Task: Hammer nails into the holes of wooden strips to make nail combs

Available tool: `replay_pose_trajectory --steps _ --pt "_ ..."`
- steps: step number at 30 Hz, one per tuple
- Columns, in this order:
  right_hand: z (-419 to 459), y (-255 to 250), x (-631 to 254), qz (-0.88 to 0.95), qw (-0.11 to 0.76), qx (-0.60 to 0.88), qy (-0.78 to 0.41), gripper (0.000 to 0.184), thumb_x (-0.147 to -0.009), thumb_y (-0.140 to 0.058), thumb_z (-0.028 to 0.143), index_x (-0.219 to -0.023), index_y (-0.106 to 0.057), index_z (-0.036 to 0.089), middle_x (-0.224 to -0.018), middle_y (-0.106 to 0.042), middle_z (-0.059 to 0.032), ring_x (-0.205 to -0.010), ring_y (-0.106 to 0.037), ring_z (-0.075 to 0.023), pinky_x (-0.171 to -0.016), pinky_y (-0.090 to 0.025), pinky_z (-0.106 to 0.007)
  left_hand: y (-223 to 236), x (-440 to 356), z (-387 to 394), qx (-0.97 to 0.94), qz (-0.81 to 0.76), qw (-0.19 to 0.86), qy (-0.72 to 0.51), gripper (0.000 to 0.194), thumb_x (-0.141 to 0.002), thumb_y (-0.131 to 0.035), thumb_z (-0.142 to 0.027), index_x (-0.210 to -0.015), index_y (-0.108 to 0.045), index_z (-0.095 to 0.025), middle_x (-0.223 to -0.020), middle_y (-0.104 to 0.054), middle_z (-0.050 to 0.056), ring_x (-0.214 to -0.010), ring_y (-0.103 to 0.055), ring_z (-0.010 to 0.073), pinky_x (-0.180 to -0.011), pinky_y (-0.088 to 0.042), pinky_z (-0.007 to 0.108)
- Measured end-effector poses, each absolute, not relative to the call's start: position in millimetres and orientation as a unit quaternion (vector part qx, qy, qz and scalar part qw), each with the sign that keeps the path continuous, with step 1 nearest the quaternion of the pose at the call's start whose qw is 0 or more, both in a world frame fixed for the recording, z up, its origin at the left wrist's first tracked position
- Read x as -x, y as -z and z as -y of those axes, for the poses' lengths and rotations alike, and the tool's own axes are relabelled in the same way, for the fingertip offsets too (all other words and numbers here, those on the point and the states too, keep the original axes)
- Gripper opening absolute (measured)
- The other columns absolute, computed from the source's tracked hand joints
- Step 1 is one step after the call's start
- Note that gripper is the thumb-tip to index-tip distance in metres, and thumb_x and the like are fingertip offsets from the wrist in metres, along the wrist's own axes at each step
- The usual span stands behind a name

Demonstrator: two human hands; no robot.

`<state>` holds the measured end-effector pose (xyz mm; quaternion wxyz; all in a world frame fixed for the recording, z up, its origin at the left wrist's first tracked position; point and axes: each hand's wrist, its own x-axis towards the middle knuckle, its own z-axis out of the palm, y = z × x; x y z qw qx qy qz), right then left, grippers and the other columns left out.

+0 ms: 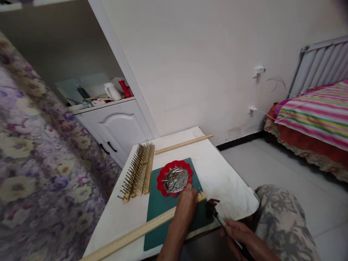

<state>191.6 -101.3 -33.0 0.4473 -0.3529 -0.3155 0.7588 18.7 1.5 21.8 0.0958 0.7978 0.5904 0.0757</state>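
Note:
My right hand grips a claw hammer by its handle, with the dark head near the right end of a wooden strip. Two or so nails stand in that end of the strip. Over the strip lies my left hand, its fingers curled together by the rim of a red scalloped bowl. Whatever is between those fingertips is hidden. Loose silver nails fill the bowl. Bowl and strip rest on a green cutting mat.
Wooden strips studded with upright nails lie at the table's left. Another bare strip crosses the far side of the white-covered table. A cabinet and floral curtain stand left; a bed is at right.

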Motion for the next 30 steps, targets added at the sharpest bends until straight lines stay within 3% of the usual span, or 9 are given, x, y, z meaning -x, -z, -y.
replay_pose_trajectory --steps 16,30 --pt "101.3 32.4 -194.7 0.344 0.443 0.360 -0.746 0.039 -0.075 -0.057 0.054 -0.071 -0.056 0.015 -0.030 -0.045 0.0101 -0.021 -0.021 -0.0015 -0.025 -0.012 -0.015 -26.0 -22.6 -10.0 -0.799 -0.595 0.084 -0.027 0.020 -0.081 -0.044 -0.012 -0.074 -0.063 -0.016 -0.091 -0.060 0.009 -0.076 -0.058 0.0175 -0.063 -0.037 0.027" --pt "100.3 35.5 -196.3 0.318 0.436 0.344 -0.768 0.039 -0.072 -0.061 0.054 -0.072 -0.057 0.015 -0.033 -0.050 0.0085 -0.020 -0.026 -0.0010 -0.023 -0.011 -0.014 -22.5 -16.9 -10.5 -0.791 -0.598 0.098 -0.087 0.023 -0.079 -0.044 -0.008 -0.064 -0.060 -0.015 -0.079 -0.057 0.006 -0.071 -0.053 0.0134 -0.061 -0.031 0.024"
